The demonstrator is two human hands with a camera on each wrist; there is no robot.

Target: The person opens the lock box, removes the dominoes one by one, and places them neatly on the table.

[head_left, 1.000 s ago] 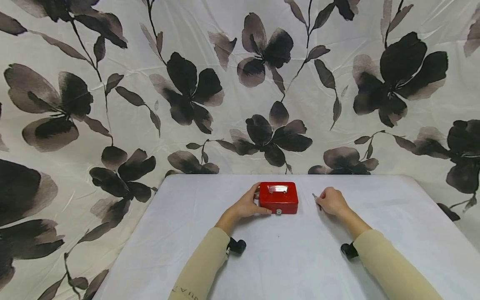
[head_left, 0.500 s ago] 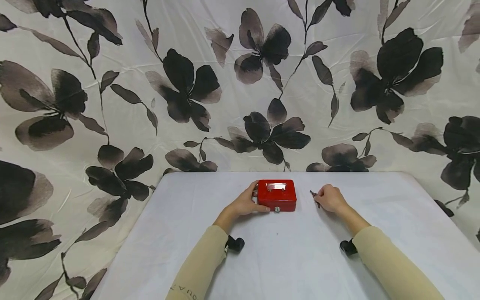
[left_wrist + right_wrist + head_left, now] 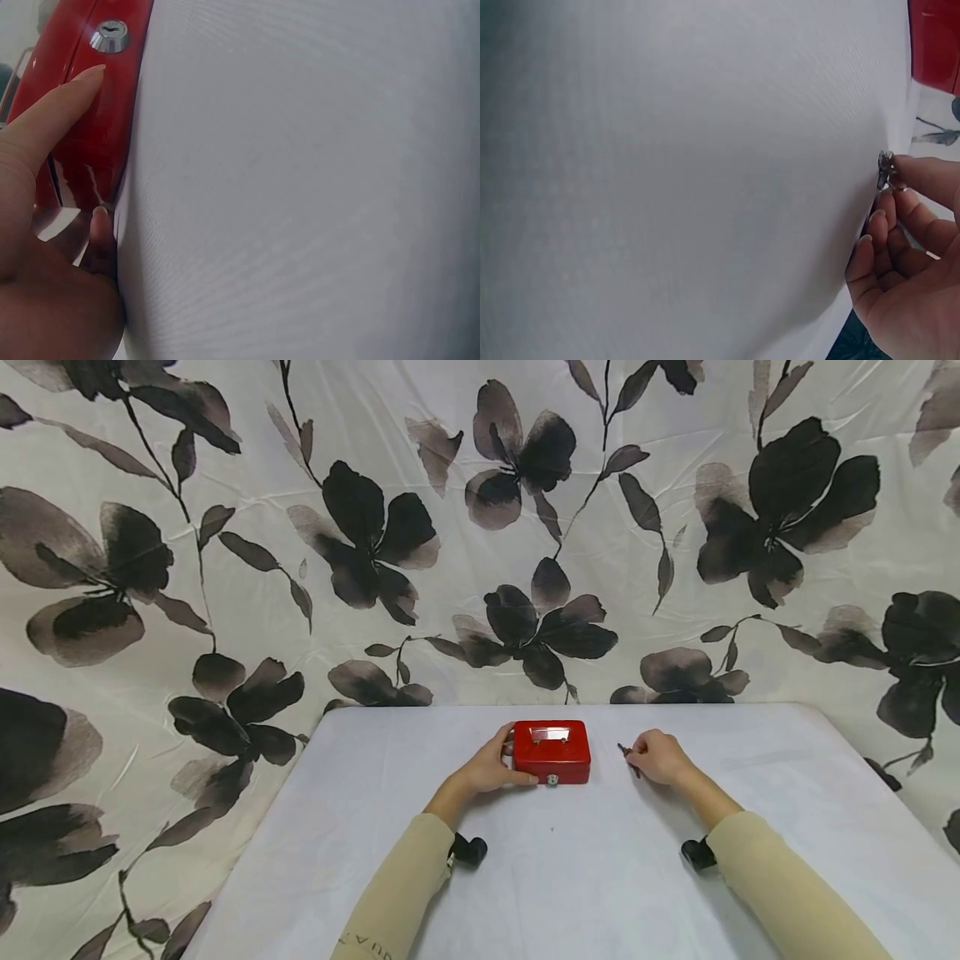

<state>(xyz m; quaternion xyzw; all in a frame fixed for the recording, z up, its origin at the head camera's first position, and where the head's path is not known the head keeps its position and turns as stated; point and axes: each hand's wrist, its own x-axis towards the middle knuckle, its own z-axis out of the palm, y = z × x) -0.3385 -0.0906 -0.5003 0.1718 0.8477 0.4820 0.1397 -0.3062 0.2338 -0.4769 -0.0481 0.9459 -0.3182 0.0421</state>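
A small red cash box [image 3: 552,752] with a folding handle on its lid stands near the back edge of the table. Its silver keyhole lock [image 3: 110,36] faces the person. My left hand [image 3: 486,771] grips the box's left end, the thumb along the front beside the lock and the other fingers partly hidden around the side. To the right of the box, apart from it, my right hand [image 3: 662,757] pinches what look like small metal keys [image 3: 885,169] between thumb and fingers, low over the table. Their exact shape is hard to make out.
A white cloth covers the table [image 3: 570,885]. Behind it hangs a pale curtain [image 3: 450,552] with dark flowers. Black wrist cameras sit at the left cuff [image 3: 470,850] and the right cuff [image 3: 699,853].
The keys have turned slightly in the right hand's fingers and look darker than a second ago. The left hand stays on the cash box. The head view has shifted slightly.
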